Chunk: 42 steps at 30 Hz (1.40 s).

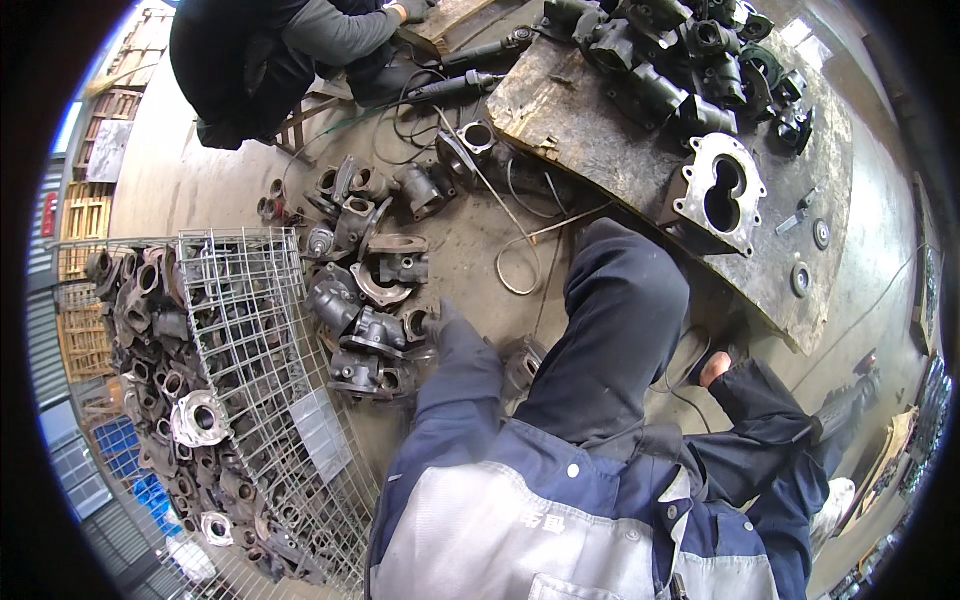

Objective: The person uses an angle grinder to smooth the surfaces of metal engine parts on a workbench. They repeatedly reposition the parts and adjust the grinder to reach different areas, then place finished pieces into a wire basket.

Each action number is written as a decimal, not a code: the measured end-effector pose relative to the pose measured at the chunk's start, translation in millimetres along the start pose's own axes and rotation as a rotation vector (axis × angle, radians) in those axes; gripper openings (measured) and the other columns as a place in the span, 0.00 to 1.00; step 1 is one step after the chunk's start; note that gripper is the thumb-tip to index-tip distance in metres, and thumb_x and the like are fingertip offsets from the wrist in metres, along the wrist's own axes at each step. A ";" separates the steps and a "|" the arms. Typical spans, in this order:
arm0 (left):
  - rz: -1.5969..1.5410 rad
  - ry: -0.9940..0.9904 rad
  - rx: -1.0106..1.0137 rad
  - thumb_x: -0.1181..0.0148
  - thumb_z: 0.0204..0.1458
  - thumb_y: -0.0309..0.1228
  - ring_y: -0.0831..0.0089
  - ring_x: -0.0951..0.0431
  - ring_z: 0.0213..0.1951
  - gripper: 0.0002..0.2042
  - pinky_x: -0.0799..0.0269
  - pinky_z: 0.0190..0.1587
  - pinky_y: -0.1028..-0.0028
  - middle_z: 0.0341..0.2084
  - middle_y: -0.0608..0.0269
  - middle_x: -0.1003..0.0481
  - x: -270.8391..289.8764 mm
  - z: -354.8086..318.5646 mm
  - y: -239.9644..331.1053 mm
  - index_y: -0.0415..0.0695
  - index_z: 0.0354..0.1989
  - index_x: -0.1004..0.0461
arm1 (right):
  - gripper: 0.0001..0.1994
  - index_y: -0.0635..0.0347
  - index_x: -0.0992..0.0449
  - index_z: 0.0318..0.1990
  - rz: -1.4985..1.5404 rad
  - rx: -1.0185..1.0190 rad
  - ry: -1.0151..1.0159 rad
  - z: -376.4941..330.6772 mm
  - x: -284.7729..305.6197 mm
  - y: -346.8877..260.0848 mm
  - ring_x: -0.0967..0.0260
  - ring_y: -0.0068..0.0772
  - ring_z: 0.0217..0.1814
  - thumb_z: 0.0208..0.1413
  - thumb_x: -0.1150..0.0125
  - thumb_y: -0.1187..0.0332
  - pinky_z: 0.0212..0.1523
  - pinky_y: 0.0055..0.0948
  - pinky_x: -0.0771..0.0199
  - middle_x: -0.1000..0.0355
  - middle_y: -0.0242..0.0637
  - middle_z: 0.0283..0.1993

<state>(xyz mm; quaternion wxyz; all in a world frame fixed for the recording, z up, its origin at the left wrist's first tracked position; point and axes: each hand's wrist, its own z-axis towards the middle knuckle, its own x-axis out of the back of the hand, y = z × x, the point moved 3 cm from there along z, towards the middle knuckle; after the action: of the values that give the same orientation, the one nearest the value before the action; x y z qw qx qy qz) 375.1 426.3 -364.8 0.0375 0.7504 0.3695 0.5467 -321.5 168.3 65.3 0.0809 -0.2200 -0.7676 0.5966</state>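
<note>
My left hand point(446, 322), in a dark grey glove, reaches down to the floor on the left. It is beside a cluster of dark metal castings and nearest a round-mouthed casting point(414, 325); its fingers are blurred, so I cannot tell whether they grip it. Further castings around it include a flanged one point(372, 372) nearer me and a pale-rimmed one point(380, 287) just beyond. Part of my right sleeve point(782, 515) shows at the lower right, but no hand can be made out there.
A wire mesh cage point(245, 330) heaped with castings stands at left. A worn workbench point(590, 130) carries a large light metal housing point(716, 192), small rings and piled dark castings. Hoses and a looped cable point(520, 285) lie on the floor. Another person point(290, 60) works at top left.
</note>
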 end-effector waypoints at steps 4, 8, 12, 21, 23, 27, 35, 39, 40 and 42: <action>-0.698 -0.223 -0.440 0.31 0.56 0.38 0.57 0.26 0.57 0.27 0.25 0.59 0.61 0.57 0.50 0.27 -45.7 -28.2 82.5 0.38 0.61 0.31 | 0.32 0.67 0.43 0.73 -0.028 -0.022 0.034 8.1 -0.3 1.4 0.27 0.42 0.59 0.69 0.46 0.58 0.63 0.39 0.27 0.31 0.48 0.63; -0.741 -0.562 -0.402 0.29 0.53 0.31 0.55 0.29 0.62 0.32 0.30 0.64 0.61 0.62 0.48 0.31 -109.6 -7.3 163.3 0.41 0.65 0.35 | 0.32 0.67 0.43 0.73 -0.056 -0.054 0.066 15.2 -1.0 3.3 0.27 0.41 0.58 0.69 0.46 0.58 0.62 0.39 0.26 0.30 0.48 0.62; 0.069 -0.376 -0.878 0.28 0.50 0.35 0.51 0.30 0.65 0.36 0.33 0.68 0.61 0.62 0.43 0.30 -144.4 7.8 222.8 0.39 0.67 0.36 | 0.32 0.67 0.42 0.73 -0.089 -0.077 0.109 22.8 -1.8 4.6 0.27 0.41 0.58 0.69 0.45 0.58 0.62 0.39 0.25 0.30 0.48 0.62; 0.192 -0.412 -0.769 0.20 0.38 0.31 0.58 0.17 0.50 0.34 0.23 0.56 0.65 0.47 0.51 0.18 -200.2 35.8 298.8 0.38 0.57 0.28 | 0.32 0.67 0.42 0.73 -0.144 -0.146 0.209 34.4 -5.5 12.9 0.26 0.41 0.57 0.68 0.45 0.58 0.60 0.39 0.24 0.30 0.48 0.61; 0.172 -0.492 -0.617 0.20 0.36 0.30 0.63 0.18 0.48 0.34 0.23 0.55 0.68 0.47 0.54 0.18 -207.6 43.0 302.4 0.36 0.55 0.26 | 0.32 0.67 0.42 0.73 -0.145 -0.151 0.219 35.6 -4.9 14.8 0.26 0.41 0.56 0.68 0.45 0.58 0.60 0.39 0.24 0.29 0.48 0.61; 0.183 -0.529 -0.471 0.22 0.37 0.33 0.63 0.18 0.41 0.28 0.21 0.48 0.66 0.43 0.54 0.17 -195.3 64.3 320.1 0.33 0.49 0.22 | 0.32 0.67 0.42 0.73 -0.140 -0.152 0.215 38.3 -0.9 16.7 0.26 0.41 0.56 0.68 0.45 0.58 0.59 0.39 0.23 0.29 0.48 0.60; -0.198 -0.607 -0.476 0.34 0.48 0.33 0.70 0.22 0.23 0.24 0.26 0.27 0.68 0.27 0.59 0.21 -102.5 42.1 307.2 0.40 0.56 0.22 | 0.32 0.67 0.41 0.73 -0.103 -0.155 0.180 41.6 3.6 19.9 0.25 0.41 0.55 0.68 0.44 0.58 0.58 0.38 0.22 0.28 0.48 0.59; 0.804 -0.393 -0.537 0.37 0.49 0.51 0.54 0.16 0.48 0.31 0.22 0.52 0.62 0.46 0.47 0.17 -61.5 10.6 321.1 0.40 0.56 0.20 | 0.31 0.67 0.41 0.72 -0.084 -0.146 0.137 45.9 2.8 19.3 0.25 0.41 0.54 0.68 0.44 0.58 0.58 0.38 0.22 0.28 0.48 0.59; 0.930 -0.351 -0.528 0.38 0.49 0.55 0.53 0.18 0.55 0.32 0.24 0.58 0.61 0.51 0.45 0.19 -55.0 -3.3 319.0 0.40 0.54 0.19 | 0.31 0.67 0.41 0.72 -0.075 -0.141 0.124 46.7 3.0 18.6 0.24 0.41 0.54 0.68 0.44 0.58 0.57 0.38 0.22 0.28 0.48 0.59; 1.037 -0.390 -0.568 0.40 0.53 0.59 0.55 0.19 0.56 0.33 0.25 0.59 0.61 0.52 0.45 0.19 -31.3 -28.7 306.1 0.39 0.54 0.19 | 0.31 0.66 0.41 0.72 -0.057 -0.127 0.101 50.3 3.9 17.9 0.24 0.41 0.54 0.68 0.44 0.58 0.57 0.38 0.21 0.28 0.48 0.59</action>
<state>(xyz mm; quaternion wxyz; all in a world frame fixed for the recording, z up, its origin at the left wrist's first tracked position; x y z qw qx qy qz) 504.0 176.1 -237.3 0.0322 0.8790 -0.2164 0.4238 -340.1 129.1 34.0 0.1223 -0.2323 -0.8049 0.5322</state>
